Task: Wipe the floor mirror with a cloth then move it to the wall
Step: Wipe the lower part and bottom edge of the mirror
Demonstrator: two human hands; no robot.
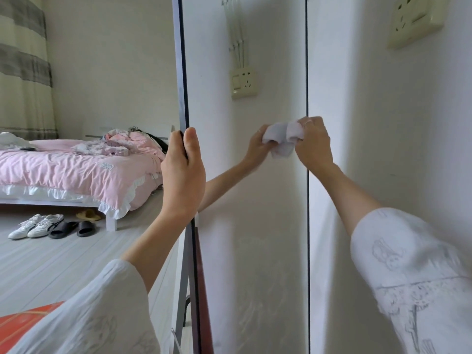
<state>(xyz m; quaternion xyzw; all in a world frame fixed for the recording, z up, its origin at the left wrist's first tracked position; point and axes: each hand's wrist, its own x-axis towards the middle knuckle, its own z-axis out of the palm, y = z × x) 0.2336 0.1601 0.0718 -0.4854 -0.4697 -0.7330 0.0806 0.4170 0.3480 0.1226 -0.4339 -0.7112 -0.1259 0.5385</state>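
The tall floor mirror [245, 238] stands upright in front of me, its dark frame running down both sides. My left hand [182, 172] grips the mirror's left edge at mid height, thumb on the front. My right hand [313, 146] holds a crumpled white cloth [293, 132] and presses it against the glass near the right edge. The glass reflects that hand, the cloth and a wall socket. Faint smears show on the lower glass.
A white wall [383, 123] with a socket plate [415, 19] lies right of the mirror. A bed with pink bedding [76, 167] stands at the left, with shoes and slippers [51, 226] on the pale floor. A red object [23, 320] sits at the bottom left.
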